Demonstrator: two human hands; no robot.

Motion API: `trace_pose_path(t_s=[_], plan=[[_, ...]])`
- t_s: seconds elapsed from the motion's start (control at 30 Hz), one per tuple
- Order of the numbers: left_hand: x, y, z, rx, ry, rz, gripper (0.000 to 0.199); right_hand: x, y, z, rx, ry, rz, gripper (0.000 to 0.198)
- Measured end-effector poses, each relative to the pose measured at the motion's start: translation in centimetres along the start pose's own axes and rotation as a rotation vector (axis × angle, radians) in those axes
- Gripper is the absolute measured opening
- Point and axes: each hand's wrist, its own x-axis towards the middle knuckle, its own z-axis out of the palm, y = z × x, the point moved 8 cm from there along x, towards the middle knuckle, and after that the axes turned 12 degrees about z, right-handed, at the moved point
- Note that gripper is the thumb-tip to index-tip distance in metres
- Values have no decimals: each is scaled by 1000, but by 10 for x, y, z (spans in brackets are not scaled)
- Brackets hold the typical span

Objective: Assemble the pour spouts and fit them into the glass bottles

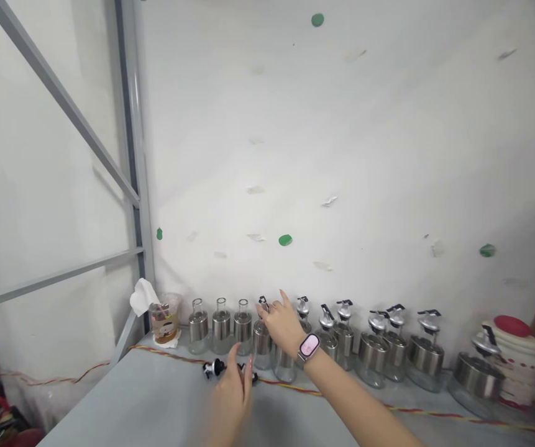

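Note:
A glass bottle with a metal sleeve (pixel 261 338) stands in a row by the wall. My right hand (pixel 279 323), wearing a watch (pixel 309 346), pinches the pour spout (pixel 263 301) at its neck, index finger stretched upward. Lower down, my left hand (pixel 234 388) is over the tabletop with thumb and fingers apart. A black and silver pour spout (pixel 214 368) lies just left of it. Another dark spout part (pixel 254 374) shows behind its fingers, partly hidden; contact is unclear. To the left stand three bottles with bare necks (pixel 221 326).
Several bottles with spouts (pixel 374 351) line the wall to the right, ending near a white jar with a red lid (pixel 512 360). A cup with tissue (pixel 164 323) stands left. A red-yellow twisted cord (pixel 290 388) crosses the grey tabletop (pixel 155 403). Metal frame bars (pixel 137 186) rise at left.

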Motion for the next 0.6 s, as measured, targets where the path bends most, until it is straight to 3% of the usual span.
trace_pose_path(t_s=[0.3, 0.43, 0.6], plan=[[-2, 5, -1, -16, -53, -13, 50, -10, 10, -32, 151, 168, 117, 36], [0, 5, -3, 2, -32, -21, 49, -3, 4, -20, 118, 146, 94, 43], [0, 8, -4, -33, -38, 1, 50, 5, 1, -5, 127, 116, 51, 38]])
